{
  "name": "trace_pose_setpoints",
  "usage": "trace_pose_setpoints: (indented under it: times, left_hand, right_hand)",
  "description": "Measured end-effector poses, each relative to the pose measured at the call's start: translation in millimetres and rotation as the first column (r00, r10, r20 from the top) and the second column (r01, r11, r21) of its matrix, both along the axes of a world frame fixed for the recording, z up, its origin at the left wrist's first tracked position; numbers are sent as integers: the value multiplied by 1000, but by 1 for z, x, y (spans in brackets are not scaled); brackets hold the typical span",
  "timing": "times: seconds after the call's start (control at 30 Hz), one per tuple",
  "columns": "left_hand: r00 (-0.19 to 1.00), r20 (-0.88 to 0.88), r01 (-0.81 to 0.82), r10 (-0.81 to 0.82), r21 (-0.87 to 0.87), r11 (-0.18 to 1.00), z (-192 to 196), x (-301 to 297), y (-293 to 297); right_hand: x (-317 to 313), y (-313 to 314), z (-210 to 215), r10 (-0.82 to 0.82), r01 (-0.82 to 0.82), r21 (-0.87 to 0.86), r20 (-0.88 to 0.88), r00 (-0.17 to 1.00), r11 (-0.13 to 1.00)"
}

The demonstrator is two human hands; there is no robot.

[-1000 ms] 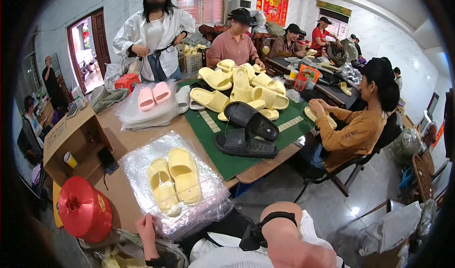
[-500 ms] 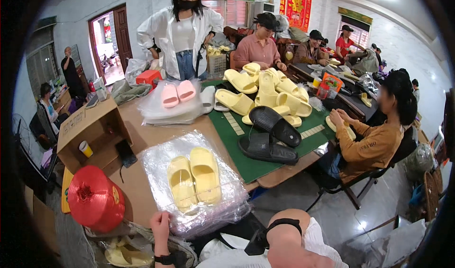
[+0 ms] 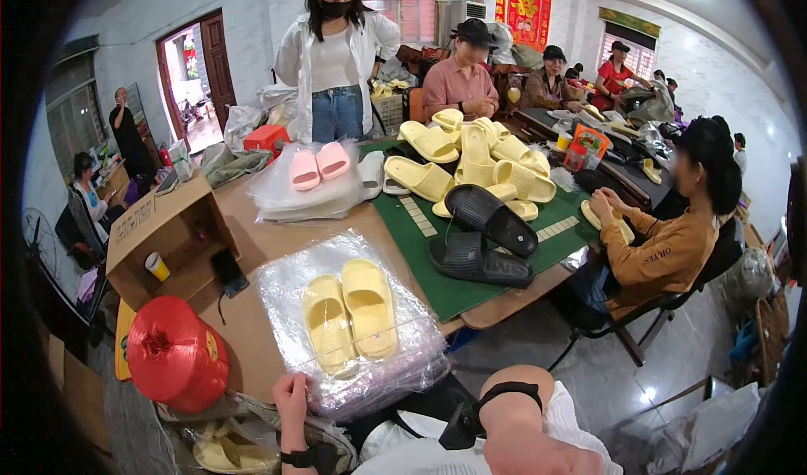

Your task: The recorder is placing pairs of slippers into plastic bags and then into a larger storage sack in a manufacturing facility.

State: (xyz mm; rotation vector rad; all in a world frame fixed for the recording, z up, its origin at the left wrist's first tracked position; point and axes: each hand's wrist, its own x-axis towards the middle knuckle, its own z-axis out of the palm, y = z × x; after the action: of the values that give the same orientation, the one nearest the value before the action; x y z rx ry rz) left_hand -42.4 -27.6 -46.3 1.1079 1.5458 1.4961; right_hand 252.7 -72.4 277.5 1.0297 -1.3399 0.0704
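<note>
**Yellow Slippers on the Bag Pile**

The view has swung a bit to the right since a second ago, so the red spool and the slippers now sit more to the middle, and the left hand is still at the bag pile. The left hand (image 3: 292,393) touches the near edge of the clear bags (image 3: 353,382). Its fingers lie curled on the plastic, but I cannot tell if they pinch it. The right hand is hidden; only a bent arm with a black strap (image 3: 504,399) shows low down, so I cannot tell how that hand is.

Two yellow slippers (image 3: 349,319) lie side by side on top of the bags, on the near part of the desk (image 3: 252,248). A red spool (image 3: 175,353) stands just to the left of the pile. A cardboard box (image 3: 160,240) with a paper cup (image 3: 156,266) in it sits behind the spool. Two black slippers (image 3: 483,240) lie on a green mat (image 3: 437,282) to the right. Behind them is a heap of yellow slippers (image 3: 471,160). Pink slippers (image 3: 319,164) rest on more bags farther back. Other people sit and stand around the desk.
</note>
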Motion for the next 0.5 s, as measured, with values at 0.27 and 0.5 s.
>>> trace_pose_setpoints:
  times: [0.27, 0.5]
  left_hand:
    - [998, -55, 28, -34, -104, 994, 11, 1, 3]
    - [983, -183, 27, -30, -17, 999, -3, -9, 4]
  right_hand:
    - [39, 22, -28, 33, -21, -30, 470, 882, 999]
    - [69, 64, -158, -220, 904, -424, 888, 404, -50]
